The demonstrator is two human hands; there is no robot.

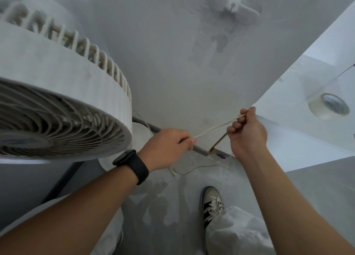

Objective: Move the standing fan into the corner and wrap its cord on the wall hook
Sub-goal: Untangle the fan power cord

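Observation:
The white standing fan [57,104] fills the left of the view, its round grille head tilted toward me, its round base [141,134] near the wall. A thin white cord [213,128] stretches between my two hands. My left hand [167,149], with a black watch on the wrist, is closed on the lower part of the cord. My right hand [247,133] pinches the cord higher up, close to the wall. More cord [184,173] loops on the floor below my left hand. A white wall hook [233,4] sits high on the wall, above both hands.
A white table [307,129] juts in from the right with a roll of clear tape [329,106] on it. A dark baseboard [199,149] runs along the wall's foot. My right shoe [211,202] stands on the grey floor beside a clear plastic sheet [217,164].

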